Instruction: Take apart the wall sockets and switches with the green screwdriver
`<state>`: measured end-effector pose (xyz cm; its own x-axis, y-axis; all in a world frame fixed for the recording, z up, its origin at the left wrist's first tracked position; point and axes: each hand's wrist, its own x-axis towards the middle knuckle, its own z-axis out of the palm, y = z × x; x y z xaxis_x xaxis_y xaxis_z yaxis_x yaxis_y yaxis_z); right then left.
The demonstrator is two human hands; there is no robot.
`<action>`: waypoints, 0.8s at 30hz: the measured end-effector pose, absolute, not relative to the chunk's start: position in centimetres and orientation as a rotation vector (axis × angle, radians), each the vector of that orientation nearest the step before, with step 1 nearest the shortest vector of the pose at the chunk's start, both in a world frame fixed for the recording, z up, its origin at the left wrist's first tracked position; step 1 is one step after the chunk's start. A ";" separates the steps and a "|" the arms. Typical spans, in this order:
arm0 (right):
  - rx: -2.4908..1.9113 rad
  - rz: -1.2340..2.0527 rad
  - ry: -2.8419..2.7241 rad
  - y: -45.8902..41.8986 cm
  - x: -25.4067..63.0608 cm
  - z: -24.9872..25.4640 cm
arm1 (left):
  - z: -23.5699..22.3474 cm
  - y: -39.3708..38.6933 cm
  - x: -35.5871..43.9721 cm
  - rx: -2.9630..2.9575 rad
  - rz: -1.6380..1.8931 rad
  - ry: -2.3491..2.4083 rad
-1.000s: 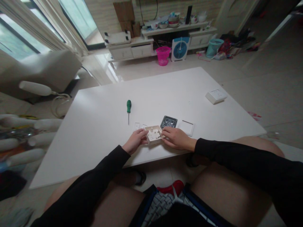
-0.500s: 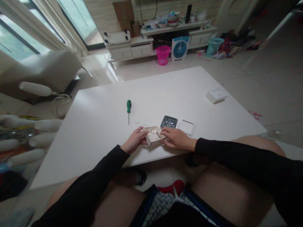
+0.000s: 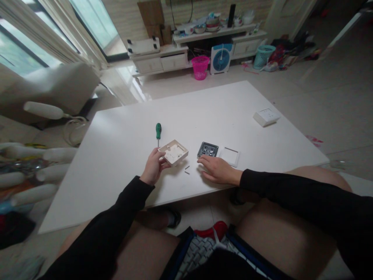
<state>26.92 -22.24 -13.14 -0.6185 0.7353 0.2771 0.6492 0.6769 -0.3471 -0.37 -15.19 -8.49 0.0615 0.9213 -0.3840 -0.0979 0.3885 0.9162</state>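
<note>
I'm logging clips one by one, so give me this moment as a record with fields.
Left hand: holds white box, open side up
Right hand: near dark panel, contact unclear
Thin pieces: two, on the table between the hands
Screwdriver: green handle; shaft end hidden behind white box
White frame: beside dark panel
Far right: white socket unit

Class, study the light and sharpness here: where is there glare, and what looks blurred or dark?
Head view: the window is bright, with glare on the floor near it; head view: the far right is dim; head view: clutter at the left edge looks smeared, while the box near the middle is clearer.
</note>
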 end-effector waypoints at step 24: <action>-0.621 0.156 -2.784 -19.3 28.7 -11.1 | -11.2 -17.1 -0.7 1.654 0.256 0.950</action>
<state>28.71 -19.32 -11.11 -0.8671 0.4303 0.2509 0.3996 0.9016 -0.1654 -0.71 -17.12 -11.15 0.6480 0.6961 -0.3091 0.4464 -0.0182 0.8947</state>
